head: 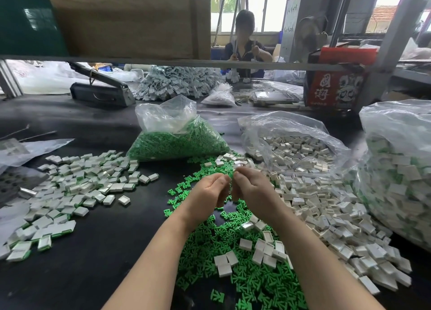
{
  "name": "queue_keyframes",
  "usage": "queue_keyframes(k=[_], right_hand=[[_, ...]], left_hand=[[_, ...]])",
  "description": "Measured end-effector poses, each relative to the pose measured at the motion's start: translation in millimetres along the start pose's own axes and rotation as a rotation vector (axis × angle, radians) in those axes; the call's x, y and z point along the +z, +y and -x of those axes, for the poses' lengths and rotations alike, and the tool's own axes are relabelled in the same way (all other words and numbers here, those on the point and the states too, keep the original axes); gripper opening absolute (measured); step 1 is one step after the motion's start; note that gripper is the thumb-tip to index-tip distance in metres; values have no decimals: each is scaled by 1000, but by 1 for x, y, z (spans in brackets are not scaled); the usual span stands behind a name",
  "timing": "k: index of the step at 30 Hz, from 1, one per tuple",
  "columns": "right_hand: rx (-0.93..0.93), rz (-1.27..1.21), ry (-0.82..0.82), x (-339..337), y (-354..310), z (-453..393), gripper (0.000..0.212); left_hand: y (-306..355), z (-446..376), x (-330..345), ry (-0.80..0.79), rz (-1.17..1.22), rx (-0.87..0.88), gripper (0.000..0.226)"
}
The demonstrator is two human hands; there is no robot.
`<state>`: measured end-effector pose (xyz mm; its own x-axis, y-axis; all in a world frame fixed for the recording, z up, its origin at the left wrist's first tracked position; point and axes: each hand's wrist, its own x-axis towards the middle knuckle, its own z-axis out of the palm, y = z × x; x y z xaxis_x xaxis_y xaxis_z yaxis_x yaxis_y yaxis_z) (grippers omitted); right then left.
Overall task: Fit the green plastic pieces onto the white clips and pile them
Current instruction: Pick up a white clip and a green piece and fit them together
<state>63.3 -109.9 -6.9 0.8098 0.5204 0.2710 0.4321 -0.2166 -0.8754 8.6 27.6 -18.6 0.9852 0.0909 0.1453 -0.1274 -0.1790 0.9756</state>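
Both hands meet above the table: left hand (208,188) and right hand (250,188) curled fingertip to fingertip, contents hidden, cannot tell what they pinch | green plastic pieces (245,274) loose below, white clips (326,207) right, assembled pile (77,183) left | risk: piece slips into mixed scatter, or seats crooked under uneven pressure

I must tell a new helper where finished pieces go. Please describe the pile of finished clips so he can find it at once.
Start at the black table and find the clear bag of green pieces in its middle. The pile of finished clips spreads to the left of that bag, loose on the table. Unlike the plain white clips on the right, these show green at their edges.
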Motion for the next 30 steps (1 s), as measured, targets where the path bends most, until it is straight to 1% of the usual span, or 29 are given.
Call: queue_keyframes(k=[4,8,12,15,17,20,23,24,27,28,30], right_hand=[[-14,183,-10,4,-2,1,41],[-10,287,-40,8,-2,3,43],[-18,249,-44,9,-3,5,52],[-28,262,-30,10,1,4,59],[-36,316,-27,10,5,4,61],[-40,347,-6,9,8,3,61],[-28,365,-19,9,10,3,58],[-7,325,-32,10,10,3,56],[68,-47,-46,9,5,3,44],[86,-129,-59,7,3,3,44],[118,-190,-119,0,-1,4,42]], left_hand=[[-2,0,0,-24,-31,3,31],[-5,0,1,-25,-74,-28,33],[-3,0,0,-62,-99,-41,35],[-2,1,2,-90,-173,-40,37],[-2,1,4,-105,-224,-33,36],[0,2,5,-124,-221,-25,35],[1,3,5,-148,-228,-27,33],[1,3,5,-148,-209,-30,33],[3,4,5,-119,-70,-23,29],[4,4,4,-110,-53,-18,28],[5,4,3,-108,-57,-13,27]])
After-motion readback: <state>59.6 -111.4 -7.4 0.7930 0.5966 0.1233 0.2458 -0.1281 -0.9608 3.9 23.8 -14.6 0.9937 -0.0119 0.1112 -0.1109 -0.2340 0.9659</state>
